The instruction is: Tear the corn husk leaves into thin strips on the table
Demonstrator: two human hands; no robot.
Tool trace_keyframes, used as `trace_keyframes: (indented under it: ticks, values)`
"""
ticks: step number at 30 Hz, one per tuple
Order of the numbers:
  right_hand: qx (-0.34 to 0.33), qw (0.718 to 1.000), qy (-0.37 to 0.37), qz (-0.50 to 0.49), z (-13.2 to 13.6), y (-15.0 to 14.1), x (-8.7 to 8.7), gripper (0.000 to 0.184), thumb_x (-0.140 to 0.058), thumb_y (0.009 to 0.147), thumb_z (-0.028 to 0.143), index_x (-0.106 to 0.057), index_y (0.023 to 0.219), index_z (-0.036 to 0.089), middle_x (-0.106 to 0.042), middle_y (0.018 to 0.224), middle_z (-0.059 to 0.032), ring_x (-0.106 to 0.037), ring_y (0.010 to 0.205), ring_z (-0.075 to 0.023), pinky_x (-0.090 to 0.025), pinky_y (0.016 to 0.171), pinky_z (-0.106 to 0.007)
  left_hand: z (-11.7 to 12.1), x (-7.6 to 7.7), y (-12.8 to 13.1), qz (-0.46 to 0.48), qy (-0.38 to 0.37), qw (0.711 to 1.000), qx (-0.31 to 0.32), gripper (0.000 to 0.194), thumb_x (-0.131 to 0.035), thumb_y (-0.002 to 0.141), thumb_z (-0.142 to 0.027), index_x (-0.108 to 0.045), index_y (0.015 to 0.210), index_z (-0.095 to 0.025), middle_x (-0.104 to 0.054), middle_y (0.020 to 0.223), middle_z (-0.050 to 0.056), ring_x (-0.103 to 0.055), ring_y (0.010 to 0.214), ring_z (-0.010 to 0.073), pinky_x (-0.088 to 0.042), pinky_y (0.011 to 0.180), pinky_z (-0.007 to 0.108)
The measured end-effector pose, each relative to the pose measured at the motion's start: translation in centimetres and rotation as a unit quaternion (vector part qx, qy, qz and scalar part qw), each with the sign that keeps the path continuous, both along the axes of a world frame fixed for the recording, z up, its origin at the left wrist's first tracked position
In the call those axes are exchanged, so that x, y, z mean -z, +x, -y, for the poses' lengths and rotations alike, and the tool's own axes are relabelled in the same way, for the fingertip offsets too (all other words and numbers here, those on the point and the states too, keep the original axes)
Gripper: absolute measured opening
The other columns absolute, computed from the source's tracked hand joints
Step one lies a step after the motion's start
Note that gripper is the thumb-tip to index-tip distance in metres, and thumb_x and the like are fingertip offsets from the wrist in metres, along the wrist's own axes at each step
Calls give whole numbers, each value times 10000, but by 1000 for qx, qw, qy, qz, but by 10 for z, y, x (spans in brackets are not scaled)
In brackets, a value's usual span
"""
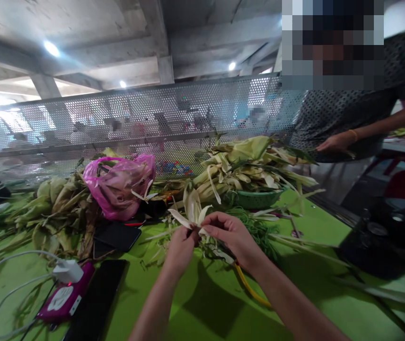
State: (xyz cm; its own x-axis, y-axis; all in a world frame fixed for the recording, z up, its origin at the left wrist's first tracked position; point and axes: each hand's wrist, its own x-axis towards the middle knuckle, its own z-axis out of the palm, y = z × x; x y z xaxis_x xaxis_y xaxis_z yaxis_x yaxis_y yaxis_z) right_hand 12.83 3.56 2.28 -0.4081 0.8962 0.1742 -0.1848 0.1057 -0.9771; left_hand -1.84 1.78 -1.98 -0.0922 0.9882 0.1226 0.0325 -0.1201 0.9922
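Pale strips of corn husk (191, 204) fan upward like petals from between my two hands above the green table. My left hand (182, 241) pinches the bundle at its base. Close beside it, my right hand (233, 233) grips a folded strip of the same husk between thumb and fingers. The exact point where the fingertips meet the husk is partly hidden. Below and behind my right hand lie thin green strands (255, 232) and husk scraps. A yellow-handled tool (250, 286) lies under my right wrist, its other end hidden.
A green basket (259, 199) heaped with husks (245, 163) stands behind my hands. To the left are a pink plastic bag (119, 184), more husks (60, 203), phones (98, 298) and a purple power strip (66, 296) with cables. A person (347, 113) stands at right by a perforated metal screen (135, 118).
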Motion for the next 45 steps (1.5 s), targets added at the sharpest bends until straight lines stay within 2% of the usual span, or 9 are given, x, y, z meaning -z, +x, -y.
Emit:
trace_keyframes:
  ticks: [5, 11, 15, 20, 25, 28, 32, 37, 45]
  values:
    - [14, 999, -49, -19, -3, 2, 1, 312, -719, 716, 430, -671, 872, 165, -645, 711, -26, -522, 530, -112, -378, 468, -219, 9, -13, 5, 14, -13, 999, 38, 227, -530, 786, -371, -545, 691, -165, -472, 611, -24, -380, 579, 120, -307, 556, 243]
    - [-3, 999, -26, -33, -5, 1, 2, 287, -673, 758, 402, -667, 940, 181, -675, 816, -45, -592, 656, -147, -462, 569, -240, 12, -19, 7, 53, -13, 998, 28, 264, -617, 742, -409, -642, 762, -147, -557, 651, -4, -451, 594, 124, -346, 577, 240]
    - [47, 999, 18, -4, -5, 1, 2, 287, -662, 768, 373, -637, 987, 190, -637, 833, -28, -478, 529, -91, -385, 454, -205, 8, -14, 6, 89, -34, 995, -36, 351, -702, 654, -482, -639, 670, -137, -549, 567, -7, -455, 532, 115, -334, 540, 241]
    - [86, 989, 114, 36, -9, 0, 9, 139, -662, 760, 264, -609, 865, 191, -598, 790, -8, -553, 711, -141, -468, 674, -259, 9, -14, 4, 109, -29, 993, -42, 331, -673, 695, -472, -634, 649, -146, -563, 565, 3, -476, 539, 122, -357, 548, 244]
    - [103, 973, 181, 96, -11, -4, 14, 113, -646, 760, 237, -606, 857, 196, -607, 802, -9, -548, 702, -146, -454, 667, -265, 9, -14, 2, 119, -41, 991, -55, 270, -659, 697, -419, -645, 671, -151, -574, 588, 19, -487, 554, 140, -375, 552, 259]
    - [86, 979, 158, 99, -11, -4, 16, 112, -653, 770, 285, -603, 804, 191, -598, 744, 5, -540, 679, -141, -446, 652, -258, 7, -9, 1, 137, -45, 988, -62, 271, -656, 685, -418, -653, 712, -148, -597, 611, 27, -498, 553, 145, -376, 541, 258]
    - [42, 993, 62, 95, -13, -5, 19, 243, -684, 738, 390, -592, 692, 169, -573, 653, 16, -529, 610, -126, -432, 605, -248, 2, -1, 2, 184, -70, 977, -80, 250, -657, 668, -395, -634, 735, -155, -559, 559, -9, -451, 488, 115, -344, 498, 240]
    - [0, 996, -51, 70, -14, -10, 23, 331, -719, 679, 470, -628, 765, 164, -581, 642, 25, -458, 473, -84, -363, 464, -216, 0, 4, 5, 201, -82, 972, -87, 274, -683, 636, -398, -611, 739, -155, -550, 575, -29, -420, 469, 92, -314, 473, 223]
    - [113, 992, -8, 47, -14, -12, 32, 265, -765, 626, 356, -643, 773, 171, -643, 686, -12, -592, 661, -166, -463, 656, -281, 2, -3, 7, 126, -114, 984, -44, 187, -673, 626, -320, -625, 643, -140, -569, 523, 2, -410, 431, 81, -244, 429, 212]
